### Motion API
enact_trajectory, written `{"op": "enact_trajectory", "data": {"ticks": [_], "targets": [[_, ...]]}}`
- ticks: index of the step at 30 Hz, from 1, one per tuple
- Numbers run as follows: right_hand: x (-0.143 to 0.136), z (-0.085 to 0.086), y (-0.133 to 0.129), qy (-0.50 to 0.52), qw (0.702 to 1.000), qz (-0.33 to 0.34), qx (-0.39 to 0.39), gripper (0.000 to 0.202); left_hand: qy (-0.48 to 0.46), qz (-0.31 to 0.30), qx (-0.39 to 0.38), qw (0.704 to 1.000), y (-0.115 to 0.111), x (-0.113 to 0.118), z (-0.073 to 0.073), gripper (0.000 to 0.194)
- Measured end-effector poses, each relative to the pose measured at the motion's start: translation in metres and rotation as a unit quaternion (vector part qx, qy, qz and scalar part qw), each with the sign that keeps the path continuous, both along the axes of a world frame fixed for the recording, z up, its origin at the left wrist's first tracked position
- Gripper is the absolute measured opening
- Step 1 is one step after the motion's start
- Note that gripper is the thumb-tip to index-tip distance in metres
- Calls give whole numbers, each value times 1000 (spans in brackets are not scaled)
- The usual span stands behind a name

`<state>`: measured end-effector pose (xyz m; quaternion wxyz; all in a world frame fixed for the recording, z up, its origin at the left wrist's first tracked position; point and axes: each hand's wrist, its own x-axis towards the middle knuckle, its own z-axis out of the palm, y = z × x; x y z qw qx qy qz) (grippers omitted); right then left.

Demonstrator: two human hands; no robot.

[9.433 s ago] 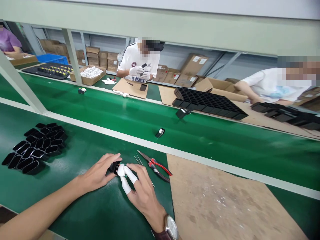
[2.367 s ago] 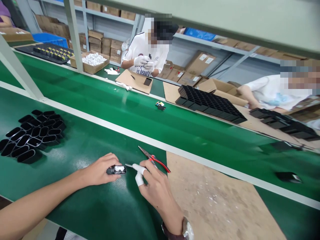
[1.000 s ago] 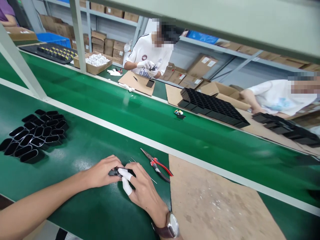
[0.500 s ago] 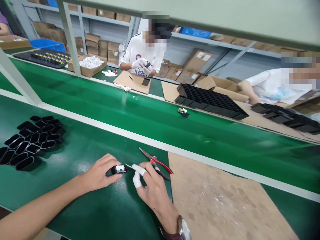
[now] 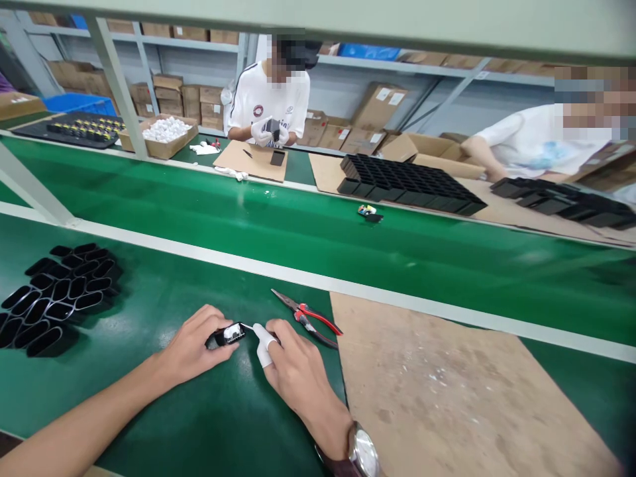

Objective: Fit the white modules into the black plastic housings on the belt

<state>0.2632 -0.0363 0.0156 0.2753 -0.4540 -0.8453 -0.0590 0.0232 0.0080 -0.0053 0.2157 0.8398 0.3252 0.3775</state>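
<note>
My left hand point(image 5: 199, 343) grips a small black oval housing point(image 5: 214, 341) between thumb and fingers, its open end turned to the right with white material point(image 5: 232, 332) inside. My right hand point(image 5: 293, 361), with white covers on two fingertips, pinches a thin pale stick-like tool point(image 5: 248, 326). The tool's tip is at the rim of the housing; whether it touches the white material I cannot tell. Just beyond my right hand lie long-nose pliers point(image 5: 307, 316) with red and black handles.
Several black oval housings point(image 5: 62, 308) stand on the left. Stained cardboard point(image 5: 437, 397) lies on the right. Across the green belt point(image 5: 278, 222), where a small coloured part point(image 5: 368, 211) lies, are a gloved co-worker point(image 5: 271, 99), a block of black cases point(image 5: 407, 185) and another person point(image 5: 536, 146).
The housing has tilted in my left hand. My right hand has moved in, bringing the tool's tip to the housing's rim. The camera view has shifted slightly.
</note>
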Motion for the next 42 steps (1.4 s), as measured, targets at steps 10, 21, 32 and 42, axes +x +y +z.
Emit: {"op": "enact_trajectory", "data": {"ticks": [10, 21, 32, 42], "targets": [[-1, 0, -1, 10, 1000, 2, 2, 24, -8, -14, -1, 1000, 1, 1, 0, 24], [-2, 0, -2, 5, 1000, 4, 6, 24, -2, -23, -9, 1000, 1, 0, -1, 26], [1, 1, -1, 26, 1000, 7, 12, 21, -6, -26, 1, 1000, 1, 0, 2, 26], [-2, 6, -4, 52, 998, 30, 20, 20, 2, -63, -18, 998, 0, 1, 1, 29]]}}
